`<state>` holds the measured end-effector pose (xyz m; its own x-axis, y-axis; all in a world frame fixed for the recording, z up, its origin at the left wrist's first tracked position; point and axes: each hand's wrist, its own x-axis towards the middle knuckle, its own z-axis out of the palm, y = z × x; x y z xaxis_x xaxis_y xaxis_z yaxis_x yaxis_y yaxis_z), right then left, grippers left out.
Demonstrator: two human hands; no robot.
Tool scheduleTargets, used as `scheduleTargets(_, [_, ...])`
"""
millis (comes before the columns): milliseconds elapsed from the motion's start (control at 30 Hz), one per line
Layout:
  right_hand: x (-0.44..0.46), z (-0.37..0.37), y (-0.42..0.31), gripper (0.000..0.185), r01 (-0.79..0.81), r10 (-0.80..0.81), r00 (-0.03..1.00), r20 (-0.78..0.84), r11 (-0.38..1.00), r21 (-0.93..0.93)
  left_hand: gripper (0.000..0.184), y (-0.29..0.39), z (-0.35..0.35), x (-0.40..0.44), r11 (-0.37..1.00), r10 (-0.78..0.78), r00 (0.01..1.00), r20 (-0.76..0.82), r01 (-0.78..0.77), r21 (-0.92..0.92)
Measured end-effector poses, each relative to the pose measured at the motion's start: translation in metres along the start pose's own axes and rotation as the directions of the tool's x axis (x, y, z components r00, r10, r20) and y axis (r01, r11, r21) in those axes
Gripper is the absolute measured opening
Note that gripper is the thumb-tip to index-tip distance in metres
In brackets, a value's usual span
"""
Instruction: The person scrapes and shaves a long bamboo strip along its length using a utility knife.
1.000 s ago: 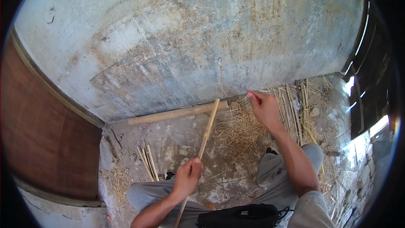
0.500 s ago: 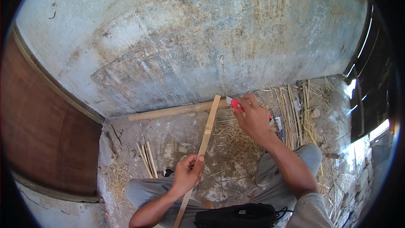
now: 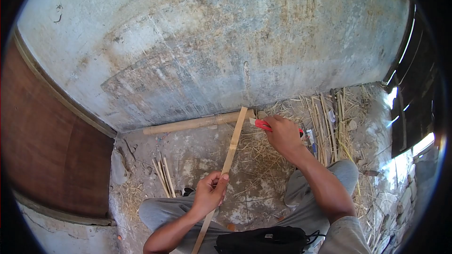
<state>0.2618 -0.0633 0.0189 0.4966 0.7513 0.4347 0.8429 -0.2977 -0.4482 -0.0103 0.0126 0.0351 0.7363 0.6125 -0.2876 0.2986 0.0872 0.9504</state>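
Observation:
A long, flat bamboo strip (image 3: 230, 150) slants up and away from my lap, its far end near the foot of the wall. My left hand (image 3: 211, 192) is closed around its middle, thumb on top. In my right hand (image 3: 284, 136) is a red utility knife (image 3: 262, 124) with its short blade pointing left. The blade sits just right of the strip's upper end, with a small gap between them. My palm and fingers cover part of the knife's handle.
A bamboo pole (image 3: 188, 126) lies along the base of the stained wall (image 3: 226, 51). Thin sticks (image 3: 165, 178) lie at left, with more split strips (image 3: 326, 127) at right. Shavings (image 3: 263, 153) litter the floor. A black pouch (image 3: 266, 241) rests on my lap.
My right hand has turned and shifted slightly downward; the knife blade now sits lower beside the strip. The left hand and strip have barely moved.

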Motion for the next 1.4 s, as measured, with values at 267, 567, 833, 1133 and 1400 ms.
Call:
scheduleTargets(267, [0.013, -0.016, -0.015, 0.022, -0.333, 0.308, 0.943, 0.129, 0.871, 0.361, 0.026, 0.000, 0.002, 0.000, 1.000, -0.010, 1.000, 0.015, 0.010, 0.002])
scheduleTargets(567, [0.002, 0.009, -0.020, 0.033, -0.483, 0.312, 0.874, 0.372, 0.494, 0.722, 0.022, -0.002, 0.008, -0.001, 1.000, 0.008, 1.000, 0.015, -0.008, 0.027])
scheduleTargets(833, [-0.002, 0.019, -0.025, 0.032, -0.469, 0.251, 0.883, 0.397, 0.416, 0.779, 0.022, -0.004, 0.012, -0.001, 1.000, -0.007, 1.000, 0.029, 0.006, 0.024])
scheduleTargets(1133, [-0.002, 0.016, -0.024, 0.027, -0.509, 0.262, 0.860, 0.437, 0.383, 0.771, 0.022, -0.004, 0.016, 0.001, 0.994, 0.050, 0.999, 0.019, -0.052, 0.092])
scheduleTargets(1400, [-0.003, 0.024, -0.021, 0.025, -0.515, 0.277, 0.855, 0.438, 0.361, 0.778, 0.027, -0.029, 0.011, 0.008, 0.968, 0.212, 0.977, -0.030, -0.206, 0.144])
